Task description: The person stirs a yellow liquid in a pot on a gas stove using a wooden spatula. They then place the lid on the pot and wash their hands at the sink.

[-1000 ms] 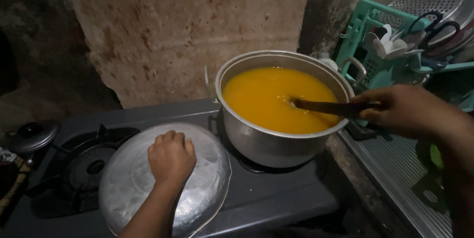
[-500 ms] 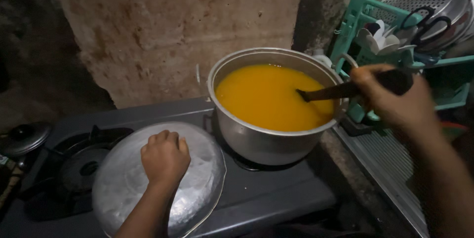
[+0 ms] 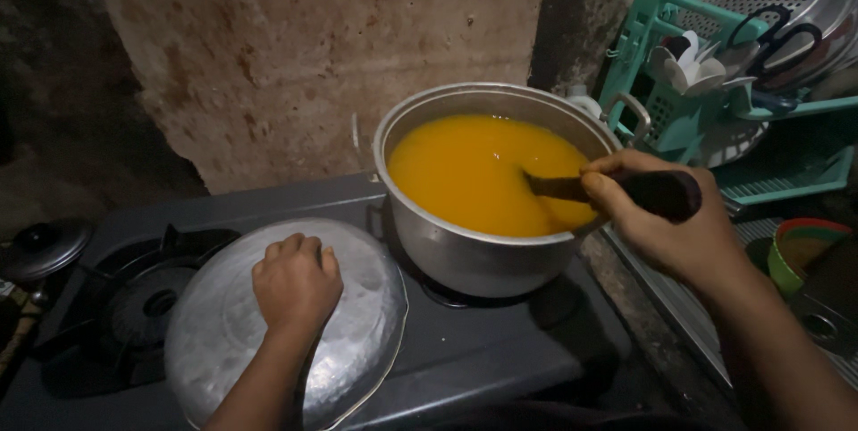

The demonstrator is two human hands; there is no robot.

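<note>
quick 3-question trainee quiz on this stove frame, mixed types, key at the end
1. True or false: the left hand rests on the metal lid lying on the stove.
2. What does the right hand grip? A) scissors B) dark ladle handle C) pot rim
3. Fill in: the liquid in the pot is ____ in colour.

Key: 1 true; 2 B; 3 orange-yellow.

left hand (image 3: 295,283) flat, right hand (image 3: 666,216) clenched
</note>
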